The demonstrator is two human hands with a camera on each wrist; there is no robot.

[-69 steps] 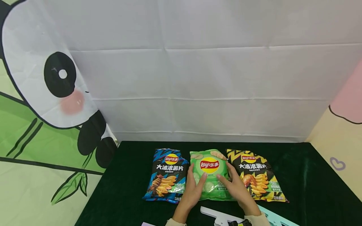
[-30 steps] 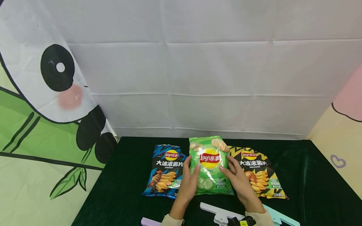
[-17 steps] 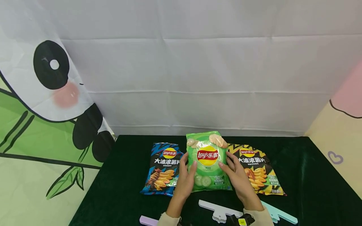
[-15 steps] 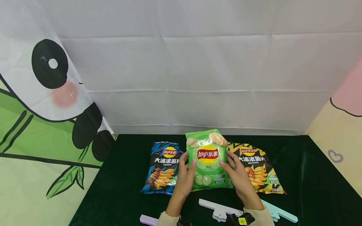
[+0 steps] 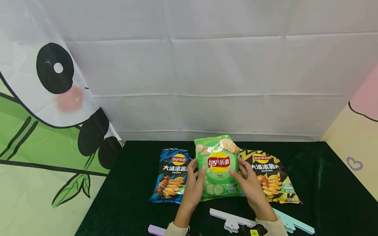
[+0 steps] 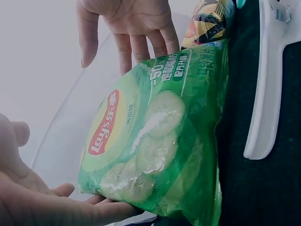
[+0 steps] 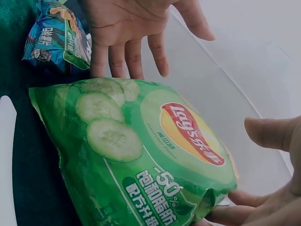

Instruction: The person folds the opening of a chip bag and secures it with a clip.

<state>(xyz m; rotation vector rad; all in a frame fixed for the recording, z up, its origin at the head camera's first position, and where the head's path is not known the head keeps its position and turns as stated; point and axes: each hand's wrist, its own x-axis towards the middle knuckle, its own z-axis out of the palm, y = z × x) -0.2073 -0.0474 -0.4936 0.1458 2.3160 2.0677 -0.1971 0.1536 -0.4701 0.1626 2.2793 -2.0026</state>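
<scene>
Green bag (image 5: 218, 168) at the centre of the dial in the head view, tilted, top edge toward 12, front toward the camera (cucumber slices and all), carried between both hands. Left hand (image 5: 192, 187) at 8, right hand (image 5: 251, 186) at 4: in the wrist views, fingers fairly straight against and behind the edges, thumbs apart from the front, so supporting rather than clamping. Cannot tell about contact between the lower edge and the cloth (image 5: 118, 203).

Early going, by the look of it. Done, in judgement: at least the top of the green bag raised. Not yet done: any setting down or letting go. Blue bag (image 5: 171, 177) lying at 9, partly hidden by the left hand; yellow bag (image 5: 273, 178) lying at 3, partly behind the green one. Lilac clip (image 5: 156, 230) between 7 and 8, white clip (image 5: 231, 220) between 5 and 6, teal clip (image 5: 293, 221) at 4, farther out: all loose on the cloth, none on a bag. Sealed or opened, cannot tell.
</scene>
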